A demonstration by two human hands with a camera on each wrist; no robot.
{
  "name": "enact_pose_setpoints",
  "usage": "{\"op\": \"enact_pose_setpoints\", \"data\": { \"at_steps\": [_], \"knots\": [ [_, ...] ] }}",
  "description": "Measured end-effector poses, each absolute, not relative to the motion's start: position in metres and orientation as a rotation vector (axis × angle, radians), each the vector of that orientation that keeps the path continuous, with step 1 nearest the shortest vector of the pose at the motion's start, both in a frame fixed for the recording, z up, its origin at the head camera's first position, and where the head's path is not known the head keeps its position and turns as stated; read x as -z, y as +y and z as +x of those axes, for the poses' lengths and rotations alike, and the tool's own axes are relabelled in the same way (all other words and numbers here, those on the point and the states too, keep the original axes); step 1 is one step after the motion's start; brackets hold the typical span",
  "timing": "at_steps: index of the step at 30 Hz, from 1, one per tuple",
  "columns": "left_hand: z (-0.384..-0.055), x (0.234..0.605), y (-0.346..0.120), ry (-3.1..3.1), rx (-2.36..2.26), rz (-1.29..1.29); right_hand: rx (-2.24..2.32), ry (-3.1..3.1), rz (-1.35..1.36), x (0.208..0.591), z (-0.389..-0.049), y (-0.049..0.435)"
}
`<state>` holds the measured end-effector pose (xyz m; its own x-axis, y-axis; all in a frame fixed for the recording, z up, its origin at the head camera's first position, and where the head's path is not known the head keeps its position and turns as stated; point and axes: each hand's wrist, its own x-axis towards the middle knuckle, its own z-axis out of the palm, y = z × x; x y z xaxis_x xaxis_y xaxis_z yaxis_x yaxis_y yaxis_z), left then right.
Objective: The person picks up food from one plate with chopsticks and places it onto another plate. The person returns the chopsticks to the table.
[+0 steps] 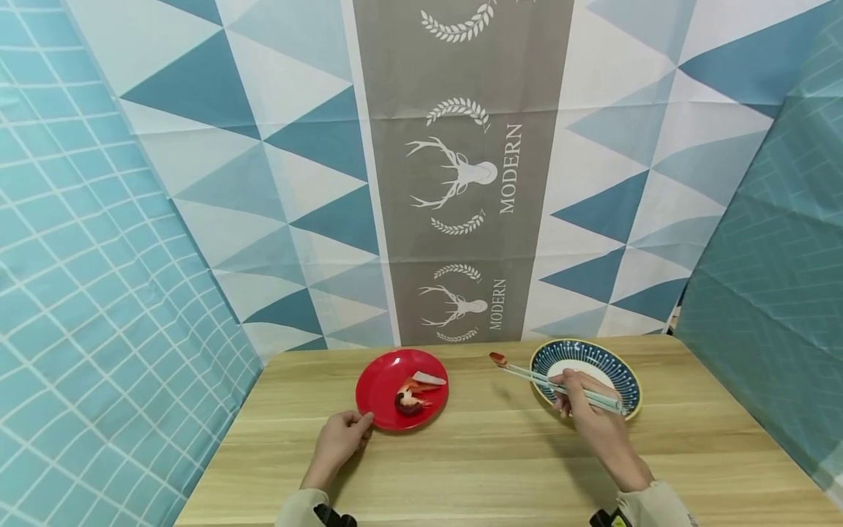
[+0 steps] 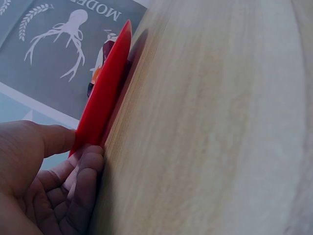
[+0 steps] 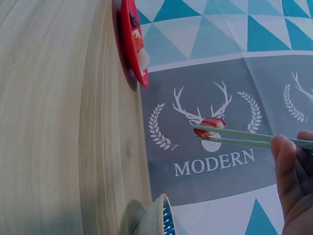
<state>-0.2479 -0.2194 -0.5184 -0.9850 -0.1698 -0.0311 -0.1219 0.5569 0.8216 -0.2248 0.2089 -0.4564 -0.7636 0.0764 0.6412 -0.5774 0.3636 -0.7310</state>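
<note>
My left hand (image 1: 344, 441) pinches the near-left rim of the red plate (image 1: 375, 388), thumb on top and fingers under the edge, as the left wrist view shows. Several food pieces (image 1: 410, 402) lie on the plate's right part, among them a white strip, an orange piece and a dark-edged one. My right hand (image 1: 588, 408) grips pale green chopsticks (image 1: 541, 378) over the patterned bowl. Between their tips they hold a small red-and-white food piece (image 3: 210, 128), in the air between plate and bowl.
The blue-and-white patterned bowl (image 1: 626, 377) with a yellowish rim stands at the right on the wooden table (image 1: 474, 461). Behind the table hangs a printed cloth (image 1: 461, 219) with deer heads and triangles. Blue tiled cloth (image 1: 99, 256) borders the left side.
</note>
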Motion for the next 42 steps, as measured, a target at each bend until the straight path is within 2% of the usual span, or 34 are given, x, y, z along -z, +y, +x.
{"op": "enact_pose_setpoints", "data": {
  "at_steps": [42],
  "knots": [
    [-0.248, 0.518, -0.219, -2.716, 1.436, 0.251, -1.494, -2.025, 0.434, 0.453, -0.225, 0.195]
  ]
}}
